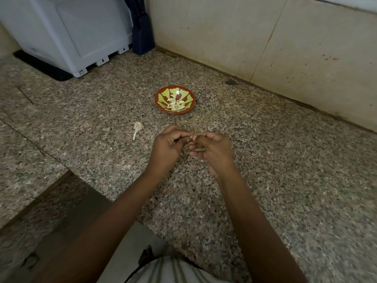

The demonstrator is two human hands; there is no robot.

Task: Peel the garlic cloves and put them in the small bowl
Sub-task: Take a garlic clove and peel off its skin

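speckled granite counter (285, 180) across nearly the whole view, with stained tiled wall (265, 37) behind it from 12 round to 3 o'clock. white plastic appliance (71, 37) on a dark mat at 10 o'clock.

left hand (166, 146) and right hand (214, 150) brought together just below centre, fingers of both curled in, pinching one garlic clove (191, 137) between the fingertips. mostly hidden there, so no telling how much skin is left. small bowl (157, 99), red with a green pattern, at 12 o'clock from the hands, near but apart, holding a heap of peeled cloves (175, 104). stripped garlic stalk (137, 129) lying loose on the counter at 10 o'clock from the left hand.

judged mid-peel and late in the task, going by the heap and the bare stalk.

what could go wrong:
- too hard a nail press on so small and slick a piece, popping it out of the pinch onto the busy granite, hard to spot in this dim light, or off the counter edge at 7 o'clock.
- papery skin clinging to damp fingers and riding into the bowl.
- a careless drop glancing off the shallow rim.
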